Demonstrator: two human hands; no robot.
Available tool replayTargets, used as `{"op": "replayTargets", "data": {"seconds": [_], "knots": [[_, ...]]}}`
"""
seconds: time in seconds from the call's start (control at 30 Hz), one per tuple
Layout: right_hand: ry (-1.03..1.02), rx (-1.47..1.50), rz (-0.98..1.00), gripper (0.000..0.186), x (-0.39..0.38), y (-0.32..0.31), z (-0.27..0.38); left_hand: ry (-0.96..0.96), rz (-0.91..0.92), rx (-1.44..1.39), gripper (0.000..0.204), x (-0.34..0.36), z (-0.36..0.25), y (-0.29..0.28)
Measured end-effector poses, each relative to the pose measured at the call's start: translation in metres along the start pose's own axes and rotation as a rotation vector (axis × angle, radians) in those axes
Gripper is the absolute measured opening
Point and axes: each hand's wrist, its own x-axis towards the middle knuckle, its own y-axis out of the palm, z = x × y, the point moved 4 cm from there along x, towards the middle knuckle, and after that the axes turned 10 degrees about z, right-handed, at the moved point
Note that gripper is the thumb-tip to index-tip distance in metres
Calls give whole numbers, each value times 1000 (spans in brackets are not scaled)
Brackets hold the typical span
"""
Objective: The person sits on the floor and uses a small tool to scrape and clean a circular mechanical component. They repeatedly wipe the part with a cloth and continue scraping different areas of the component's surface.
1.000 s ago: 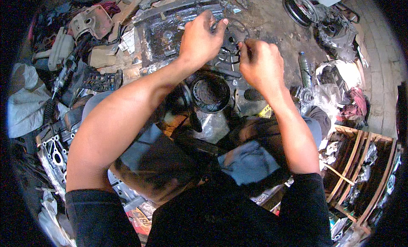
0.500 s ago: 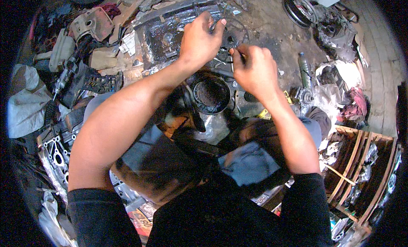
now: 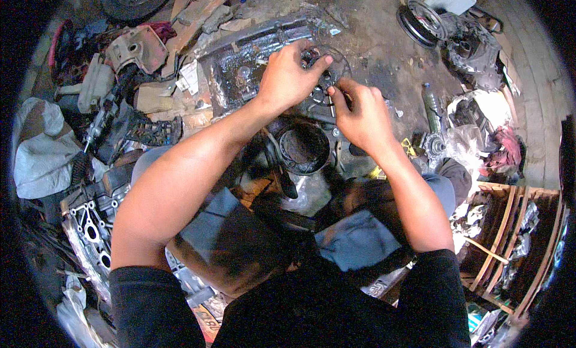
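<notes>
dark disc, greenish bottle, reddish cloth, black shirt

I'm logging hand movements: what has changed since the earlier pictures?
The right hand has moved leftward and slightly back, closer to the left hand, which has also drawn back a little. The view has shifted slightly. No clear grasp or release shows. The round dark part and the bottle stayed put.

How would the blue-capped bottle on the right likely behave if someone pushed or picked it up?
The bottle would probably roll or topple under a push, given its slim, seemingly round body. Its glossy side suggests a smooth surface that could slip a little when grasped. It may be light if plastic, but its fill is unclear.
</notes>
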Motion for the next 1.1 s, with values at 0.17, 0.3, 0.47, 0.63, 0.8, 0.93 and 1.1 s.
{"op": "replayTargets", "data": {"seconds": [0.17, 0.3, 0.47, 0.63, 0.8, 0.93, 1.1], "knots": [[-44, 69, -67, 20, 0, -3, -5, -215, 262, -149, 34, 10, -18, -13], [-78, 152, -176, 20, 1, -12, -6, -133, 214, -311, 26, 2, -13, -12], [-96, 226, -317, 20, 2, -22, -15, -89, 141, -488, 25, -18, -24, -2], [-116, 211, -429, 21, 0, -31, -20, -172, 90, -531, 23, -23, -27, 0], [-171, 280, -468, 21, -2, -34, -24, -133, 297, -374, 17, -6, -44, -10], [-134, 238, -454, 22, -4, -36, -24, -223, 197, -622, 16, 2, -38, -17], [-94, 192, -322, 21, -6, -31, -26, -308, 191, -632, 28, -12, -33, -30]]}}
